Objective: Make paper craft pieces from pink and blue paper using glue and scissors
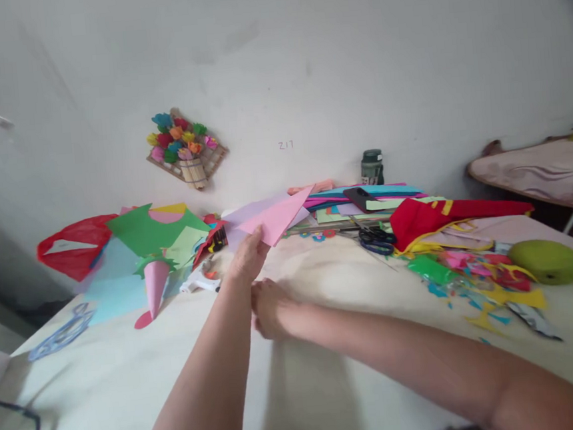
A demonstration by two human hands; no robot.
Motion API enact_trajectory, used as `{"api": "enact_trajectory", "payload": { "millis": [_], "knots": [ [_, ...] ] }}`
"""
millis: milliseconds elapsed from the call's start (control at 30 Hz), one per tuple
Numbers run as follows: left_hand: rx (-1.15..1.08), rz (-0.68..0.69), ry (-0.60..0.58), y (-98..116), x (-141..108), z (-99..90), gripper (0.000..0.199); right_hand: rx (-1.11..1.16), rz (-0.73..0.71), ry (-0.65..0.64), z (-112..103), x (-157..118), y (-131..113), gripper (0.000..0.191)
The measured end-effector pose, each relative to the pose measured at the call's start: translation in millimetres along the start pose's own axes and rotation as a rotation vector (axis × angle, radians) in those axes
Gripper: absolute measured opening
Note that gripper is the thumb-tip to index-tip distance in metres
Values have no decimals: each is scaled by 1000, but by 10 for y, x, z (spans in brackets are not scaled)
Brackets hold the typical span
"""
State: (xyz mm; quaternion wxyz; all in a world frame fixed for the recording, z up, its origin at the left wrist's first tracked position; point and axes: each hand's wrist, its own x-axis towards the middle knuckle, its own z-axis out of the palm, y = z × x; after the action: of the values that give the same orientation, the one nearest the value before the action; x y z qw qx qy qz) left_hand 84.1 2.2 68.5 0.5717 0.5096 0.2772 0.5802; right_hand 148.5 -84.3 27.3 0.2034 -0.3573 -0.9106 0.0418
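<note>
My left hand (250, 255) pinches a sheet of pink paper (279, 219) by its near corner and holds it up over the table. Behind it lies a paler lilac sheet (234, 224). Just below and to the right, my right hand (272, 308) has its fingers curled low over the table; whatever they may hold is hidden. To the left of my left hand lies a white glue gun (200, 279). Farther left a pink paper cone (156, 286) with a green fringed rim stands near a small dark pink paper round (144, 320).
Green paper (141, 238) and a red bag (76, 247) lie at the back left. Scissors (376, 239), a phone (360, 200) and a dark jar (372, 167) are at the back right. Paper scraps (517, 296) and green fruit (546, 261) occupy the right side. A cable (34, 424) hangs at the left.
</note>
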Motion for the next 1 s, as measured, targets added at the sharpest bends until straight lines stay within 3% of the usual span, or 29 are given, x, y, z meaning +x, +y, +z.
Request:
{"api": "enact_trajectory", "payload": {
  "millis": [100, 200, 300, 433, 600, 833, 1000],
  "knots": [
    [-44, -98, 10, -171, -64, -23, 20, -63, 3, -30, -276, -464, 312, 25],
    [-78, -217, -17, -273, -142, -36, 21, -52, 324, 54, -635, -727, 651, 27],
    [-69, -263, 53, -327, -221, -35, 18, -93, 635, 226, -919, -789, 968, 24],
    [-55, -330, 161, -354, -281, -26, 17, -123, 798, 327, -988, -779, 1251, 25],
    [15, -435, 247, -327, -287, 1, 15, -165, 720, 357, -713, -775, 1315, 29],
    [26, -531, 327, -268, -274, 69, 15, -212, 397, 312, -475, -664, 1255, 19],
    [23, -652, 284, -182, -324, 68, 21, -230, 323, 297, -382, -560, 1247, 17]
  ]
}}
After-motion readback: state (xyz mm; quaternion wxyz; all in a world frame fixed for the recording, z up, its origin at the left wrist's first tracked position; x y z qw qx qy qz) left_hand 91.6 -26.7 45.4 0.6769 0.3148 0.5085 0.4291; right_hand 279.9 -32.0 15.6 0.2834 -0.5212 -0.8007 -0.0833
